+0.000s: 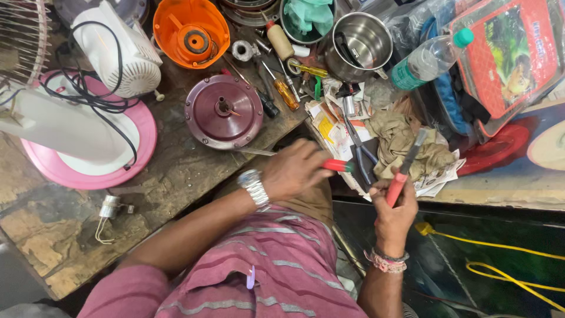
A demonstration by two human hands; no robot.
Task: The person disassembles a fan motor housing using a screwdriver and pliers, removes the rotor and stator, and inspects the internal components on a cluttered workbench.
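The person's left hand (294, 171) is closed around a red-handled screwdriver (329, 165), its thin shaft pointing back toward the maroon motor housing (223, 112) that lies flat on the worn wooden bench (176, 171); the right hand (395, 206) is clamped on the red handle of a second tool (406, 165), its dark flat blade tilted up over the crumpled rag (406, 144). The two hands are apart, each busy with its own tool, so I'd worry first about having nothing free to steady the housing, which could skate on that rough top if prodded. The screwdriver tip sits near the housing's edge (I can't tell whether it touches), and a slip there might gouge the metal or jab toward the fan base (88, 147) and its loose black cable (112, 97). The bench edge is crowded too: pliers (360, 154), papers, a steel pot (359, 44) and a plastic bottle (429, 59) close together, so a careless elbow could knock something off onto the yellow cord (500, 250) below.
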